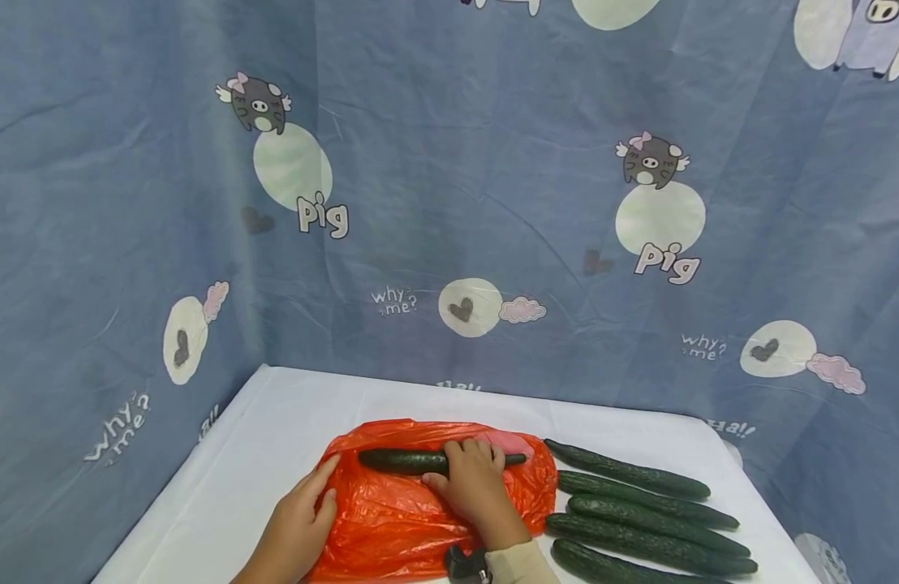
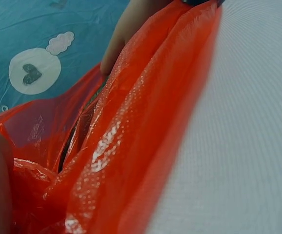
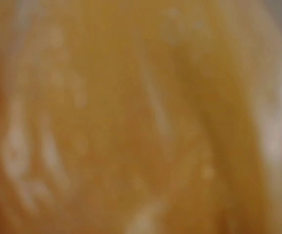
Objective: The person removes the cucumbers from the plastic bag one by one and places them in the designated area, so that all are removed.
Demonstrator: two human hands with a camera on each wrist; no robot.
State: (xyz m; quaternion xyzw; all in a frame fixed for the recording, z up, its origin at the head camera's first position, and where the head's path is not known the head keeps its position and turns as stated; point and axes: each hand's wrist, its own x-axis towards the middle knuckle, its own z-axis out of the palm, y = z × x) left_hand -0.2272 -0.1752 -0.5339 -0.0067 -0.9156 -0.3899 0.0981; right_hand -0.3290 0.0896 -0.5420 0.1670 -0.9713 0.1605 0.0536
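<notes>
A dark green cucumber (image 1: 402, 461) lies crosswise at the far side of a crumpled red plastic bag (image 1: 391, 519), bag film around it. My right hand (image 1: 475, 487) grips the cucumber from above, towards its thin right end. At the bag's left edge, my left hand (image 1: 296, 519) holds the film; some of its fingertips are hidden. In the left wrist view the bag (image 2: 126, 131) rises in folds, with a sliver of dark green between layers and the right hand (image 2: 126, 34) behind. The right wrist view is a blur of orange-brown, shiny film (image 3: 131, 122).
Several more cucumbers (image 1: 647, 535) lie side by side on the white tabletop (image 1: 223, 478), right of the bag. A black wrist camera (image 1: 464, 564) sits by the right sleeve. Behind the table hangs a blue curtain (image 1: 457, 162) printed with pigs.
</notes>
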